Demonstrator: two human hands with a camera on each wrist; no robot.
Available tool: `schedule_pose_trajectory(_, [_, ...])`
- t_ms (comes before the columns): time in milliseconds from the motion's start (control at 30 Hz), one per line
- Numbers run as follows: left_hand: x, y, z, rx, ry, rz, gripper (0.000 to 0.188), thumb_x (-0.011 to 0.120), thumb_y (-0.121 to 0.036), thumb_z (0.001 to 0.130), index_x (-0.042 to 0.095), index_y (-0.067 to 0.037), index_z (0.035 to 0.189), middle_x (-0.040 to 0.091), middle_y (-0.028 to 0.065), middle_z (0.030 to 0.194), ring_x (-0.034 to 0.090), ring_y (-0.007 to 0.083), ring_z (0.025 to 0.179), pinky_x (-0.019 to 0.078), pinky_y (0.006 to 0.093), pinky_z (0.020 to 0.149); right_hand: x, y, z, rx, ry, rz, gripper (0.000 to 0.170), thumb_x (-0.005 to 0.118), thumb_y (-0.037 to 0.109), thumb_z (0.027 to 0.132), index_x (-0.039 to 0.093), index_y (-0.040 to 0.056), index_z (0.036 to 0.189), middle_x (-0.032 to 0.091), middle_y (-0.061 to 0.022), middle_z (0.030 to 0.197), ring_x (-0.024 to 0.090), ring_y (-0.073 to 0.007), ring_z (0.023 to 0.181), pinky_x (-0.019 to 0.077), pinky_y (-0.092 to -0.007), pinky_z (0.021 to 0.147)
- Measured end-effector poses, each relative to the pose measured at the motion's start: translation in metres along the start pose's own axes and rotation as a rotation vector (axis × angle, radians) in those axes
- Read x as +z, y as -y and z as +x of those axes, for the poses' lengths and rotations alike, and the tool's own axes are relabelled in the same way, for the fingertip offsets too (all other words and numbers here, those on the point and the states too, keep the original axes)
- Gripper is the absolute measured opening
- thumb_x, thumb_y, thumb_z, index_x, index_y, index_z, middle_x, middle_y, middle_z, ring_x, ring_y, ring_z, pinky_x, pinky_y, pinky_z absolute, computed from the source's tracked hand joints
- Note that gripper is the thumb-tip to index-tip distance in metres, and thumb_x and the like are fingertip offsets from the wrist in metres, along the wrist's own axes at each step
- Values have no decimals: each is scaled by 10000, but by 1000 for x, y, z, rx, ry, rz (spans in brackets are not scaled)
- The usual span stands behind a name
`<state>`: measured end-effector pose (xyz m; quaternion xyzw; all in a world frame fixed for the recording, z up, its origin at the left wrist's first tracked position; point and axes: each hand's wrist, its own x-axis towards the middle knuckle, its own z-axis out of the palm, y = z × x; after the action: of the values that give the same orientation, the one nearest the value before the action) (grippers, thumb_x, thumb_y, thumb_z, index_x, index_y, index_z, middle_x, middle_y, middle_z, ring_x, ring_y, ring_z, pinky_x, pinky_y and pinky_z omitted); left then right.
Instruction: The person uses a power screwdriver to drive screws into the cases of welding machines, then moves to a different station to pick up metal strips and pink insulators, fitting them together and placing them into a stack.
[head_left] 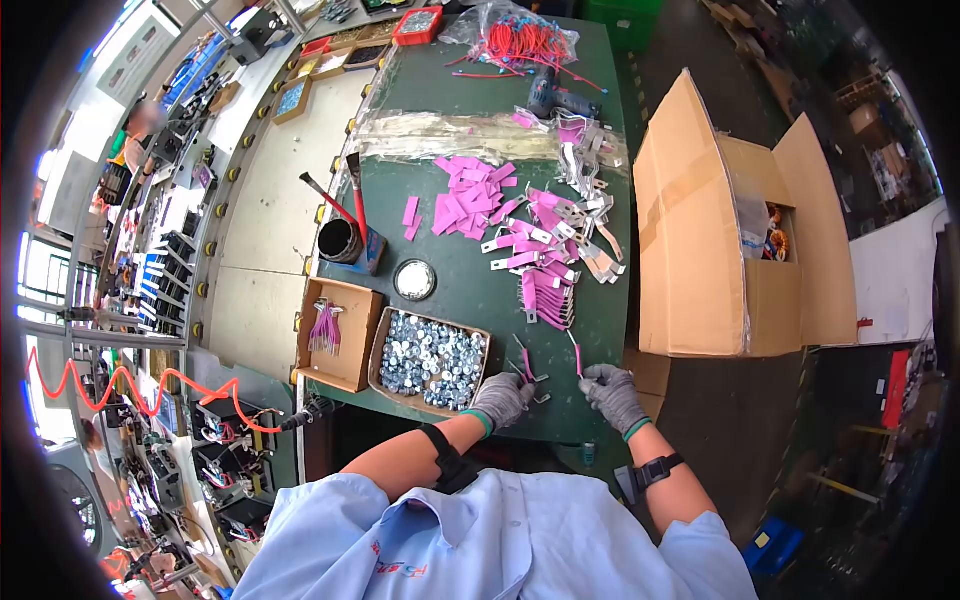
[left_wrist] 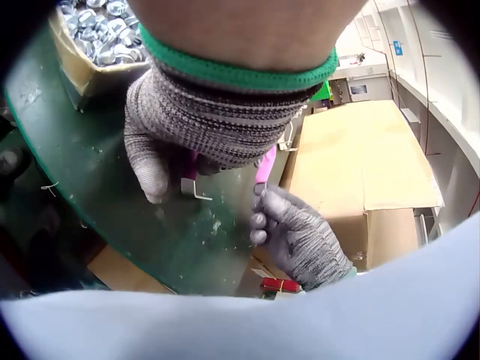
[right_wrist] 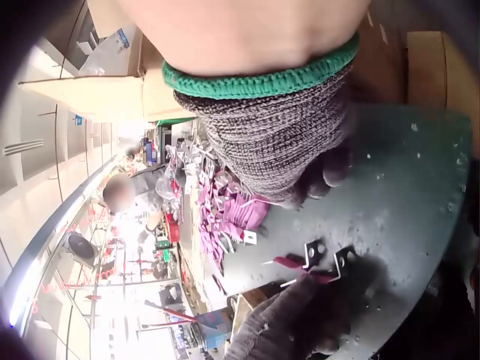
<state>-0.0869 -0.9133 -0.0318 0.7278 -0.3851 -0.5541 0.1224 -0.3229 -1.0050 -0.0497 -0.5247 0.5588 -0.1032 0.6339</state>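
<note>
My gloved right hand [head_left: 615, 400] pinches a metal strip with a pink sleeve [head_left: 579, 361] near the table's right edge; the left wrist view shows that strip [left_wrist: 265, 166] at the fingertips of the right hand [left_wrist: 306, 241]. To its left, my gloved left hand [head_left: 503, 402] has its fingers on another pink-sleeved strip with a bent metal end [right_wrist: 324, 277]. A similar strip [right_wrist: 289, 262] lies right beside it on the green table. The left hand [left_wrist: 206, 120] partly covers its strip in the left wrist view.
An open box of metal fasteners [head_left: 430, 360] and a box with pink strips [head_left: 340, 335] stand left. Beyond are a round tin [head_left: 414, 280], brushes in a pot [head_left: 340, 241], pink pieces [head_left: 465, 200] and piled strips [head_left: 545, 250]. A large carton [head_left: 690, 230] stands right.
</note>
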Motion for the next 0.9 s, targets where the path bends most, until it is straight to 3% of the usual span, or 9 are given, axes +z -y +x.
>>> schedule_pose_trajectory(100, [14,4,14,-159,68,-100,404,623,-376,995,727,14,1023,670,113,658,705,228,581,582,386,609,21,15,4,-117,33,17,157,734,129,917,718,6,1012,676,-26,825,618,-137,695,508,-294,635])
schedule_pose_trajectory(167, [19,6,15,-190,68,-132,413,610,-385,989,732,9,1015,686,147,680,723,261,620,593,398,657,39,14,20,-717,-101,-283,198,766,145,874,741,28,1032,708,-82,878,676,-227,768,557,-359,735])
schedule_pose_trajectory(200, [19,5,13,-108,4,37,417,605,-389,983,736,6,1006,694,163,694,728,280,643,592,409,682,45,14,28,-687,-72,-316,175,782,143,834,766,67,991,705,-122,960,680,-312,889,554,-419,827])
schedule_pose_trajectory(367, [14,15,22,82,-208,305,431,576,-409,975,739,-13,922,705,179,712,731,326,685,582,441,719,51,16,35,-632,-8,-682,152,776,166,835,775,130,983,658,-114,1065,663,-333,946,556,-422,856])
schedule_pose_trajectory(500, [-4,-12,18,-53,108,211,394,567,-360,993,707,1,925,683,151,670,715,308,622,582,431,672,33,35,23,-686,91,-814,283,767,218,846,732,133,1114,657,-144,1062,660,-351,977,551,-450,872])
schedule_pose_trajectory(633, [-90,-32,14,400,-152,329,256,673,-270,913,710,-26,982,701,144,722,729,310,715,601,434,711,15,83,43,-593,-97,-745,358,728,237,873,672,129,1209,653,-154,1117,646,-350,1057,535,-469,917])
schedule_pose_trajectory(700, [-132,-67,34,356,-322,451,352,746,-235,847,680,-48,1139,723,213,957,723,366,881,587,472,798,17,113,65,-507,-243,-856,377,728,247,874,659,110,1219,652,-162,1126,643,-359,1059,529,-469,926])
schedule_pose_trajectory(833, [-160,-89,111,453,-441,826,891,831,-234,735,394,-69,1493,488,240,1482,565,428,1269,494,493,1028,31,157,123,-549,-427,-837,417,731,246,870,630,80,1239,629,-179,1195,616,-374,1119,500,-488,975])
schedule_pose_trajectory(900, [-156,-90,131,579,-523,841,875,854,-292,725,432,-47,1451,555,202,1395,533,404,1296,421,494,1114,35,175,150,-560,-408,-853,479,741,252,856,603,86,1283,615,-177,1238,592,-372,1176,486,-494,1004])
